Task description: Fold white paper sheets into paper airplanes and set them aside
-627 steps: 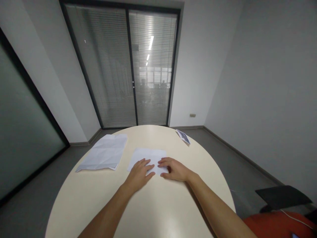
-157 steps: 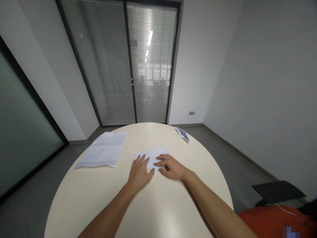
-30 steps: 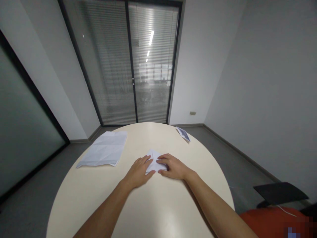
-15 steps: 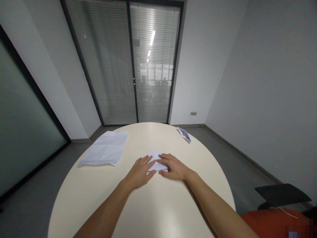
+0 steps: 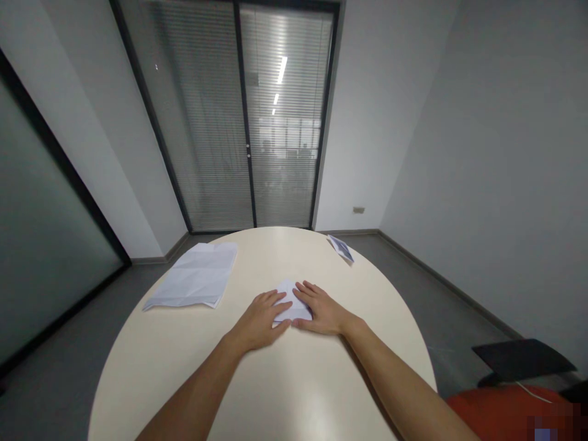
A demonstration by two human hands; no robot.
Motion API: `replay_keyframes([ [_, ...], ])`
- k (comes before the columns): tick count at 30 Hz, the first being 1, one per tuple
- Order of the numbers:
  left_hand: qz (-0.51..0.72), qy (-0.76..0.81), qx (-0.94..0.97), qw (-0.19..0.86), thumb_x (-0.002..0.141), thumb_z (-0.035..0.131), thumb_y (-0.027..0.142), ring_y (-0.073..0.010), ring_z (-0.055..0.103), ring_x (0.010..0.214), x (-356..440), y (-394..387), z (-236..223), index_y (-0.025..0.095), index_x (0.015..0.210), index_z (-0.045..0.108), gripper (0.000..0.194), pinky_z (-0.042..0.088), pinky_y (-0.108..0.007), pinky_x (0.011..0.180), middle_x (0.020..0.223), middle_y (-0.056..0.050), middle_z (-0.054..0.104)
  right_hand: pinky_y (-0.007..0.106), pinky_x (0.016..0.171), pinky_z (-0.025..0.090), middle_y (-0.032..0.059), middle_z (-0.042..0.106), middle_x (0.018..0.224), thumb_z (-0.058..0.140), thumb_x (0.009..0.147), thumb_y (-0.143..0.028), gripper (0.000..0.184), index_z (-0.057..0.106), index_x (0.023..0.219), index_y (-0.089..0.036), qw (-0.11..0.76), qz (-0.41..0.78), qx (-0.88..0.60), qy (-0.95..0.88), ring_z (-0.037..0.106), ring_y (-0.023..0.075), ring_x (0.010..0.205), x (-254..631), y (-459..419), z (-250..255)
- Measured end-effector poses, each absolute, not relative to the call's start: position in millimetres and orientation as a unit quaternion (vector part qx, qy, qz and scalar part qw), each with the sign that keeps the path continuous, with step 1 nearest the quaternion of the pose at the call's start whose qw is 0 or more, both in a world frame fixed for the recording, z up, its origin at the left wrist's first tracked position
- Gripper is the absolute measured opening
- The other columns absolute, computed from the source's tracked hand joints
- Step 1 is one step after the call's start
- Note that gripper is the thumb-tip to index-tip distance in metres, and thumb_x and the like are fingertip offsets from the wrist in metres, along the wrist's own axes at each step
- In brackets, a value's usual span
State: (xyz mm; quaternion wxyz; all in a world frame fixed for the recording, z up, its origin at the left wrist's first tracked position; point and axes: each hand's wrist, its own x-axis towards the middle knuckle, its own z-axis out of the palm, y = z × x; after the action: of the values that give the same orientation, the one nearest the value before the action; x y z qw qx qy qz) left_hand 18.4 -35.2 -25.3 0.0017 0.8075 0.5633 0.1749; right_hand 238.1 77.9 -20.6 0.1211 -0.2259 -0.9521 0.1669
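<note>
White folded paper lies flat on the table, between and partly under two bare hands; it narrows towards its far end, and a straight edge faces the person. The left hand is unclenched, palm down, its fingers loosely spread, with the fingertips on the paper's left part and the thumb by the near edge. The right hand is likewise released rather than clenched: its fingers fan out over the right side, the thumb stretched along the near edge. The two thumb tips almost meet there. Neither hand pinches or lifts the paper.

Around them spreads the cream round table. Larger creased white sheets lie well to the left, and a folded printed piece sits near the far right rim. Beyond the table stands a dark-framed glass partition with blinds; a red seat shows at the lower right.
</note>
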Motion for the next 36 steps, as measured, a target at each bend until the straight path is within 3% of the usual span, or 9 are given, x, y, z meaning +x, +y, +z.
replay_keyframes([
  [6,0.163,0.571,0.805,0.002,0.097,0.054,0.04,-0.0288,0.046,0.138,18.9,-35.1,-23.8,0.027,0.137,0.059,0.043,0.035,-0.049,0.117,0.149,-0.007,0.053,0.053,0.122,0.023,0.0187,0.033,0.159,0.065,0.078,-0.071,0.099,0.04,0.153,-0.011,0.108,0.18,-0.225,-0.951,0.023,0.0384,0.15,239.1,82.5,-23.6],
  [14,0.181,0.583,0.792,0.0,0.102,0.045,0.04,-0.0265,0.052,0.134,20.4,-32.2,-24.3,0.025,0.13,0.065,0.038,0.04,-0.046,0.114,0.142,-0.005,0.06,0.051,0.12,0.028,0.017,0.052,0.147,0.063,0.086,-0.062,0.067,0.061,0.136,-0.017,0.16,0.175,-0.151,-0.96,0.041,0.0331,0.142,239.9,76.7,-6.4],
  [20,0.205,0.599,0.774,0.01,0.104,0.038,0.038,-0.0238,0.06,0.125,20.8,-31.1,-22.9,0.022,0.126,0.066,0.039,0.045,-0.041,0.109,0.131,-0.006,0.068,0.048,0.116,0.037,0.0124,0.065,0.134,0.051,0.098,-0.037,0.036,0.07,0.122,-0.018,0.191,0.159,-0.164,-0.955,0.05,0.0285,0.135,239.3,81.1,-10.3],
  [24,0.225,0.625,0.747,0.022,0.103,0.039,0.032,-0.0209,0.066,0.115,20.3,-29.6,-23.8,0.021,0.128,0.063,0.036,0.05,-0.036,0.103,0.126,-0.007,0.07,0.045,0.109,0.044,0.0128,0.069,0.126,0.051,0.097,-0.032,0.038,0.067,0.127,-0.016,0.202,0.161,-0.203,-0.944,0.055,0.0287,0.127,239.7,86.5,-17.7],
  [36,0.215,0.649,0.729,0.022,0.095,0.044,0.017,-0.0202,0.061,0.12,19.2,-28.4,-23.2,0.021,0.133,0.056,0.04,0.048,-0.035,0.105,0.132,-0.006,0.065,0.042,0.104,0.047,0.0097,0.068,0.124,0.048,0.096,-0.02,0.038,0.063,0.131,-0.02,0.223,0.17,-0.213,-0.936,0.059,0.0247,0.117,240.6,87.6,-19.0],
])
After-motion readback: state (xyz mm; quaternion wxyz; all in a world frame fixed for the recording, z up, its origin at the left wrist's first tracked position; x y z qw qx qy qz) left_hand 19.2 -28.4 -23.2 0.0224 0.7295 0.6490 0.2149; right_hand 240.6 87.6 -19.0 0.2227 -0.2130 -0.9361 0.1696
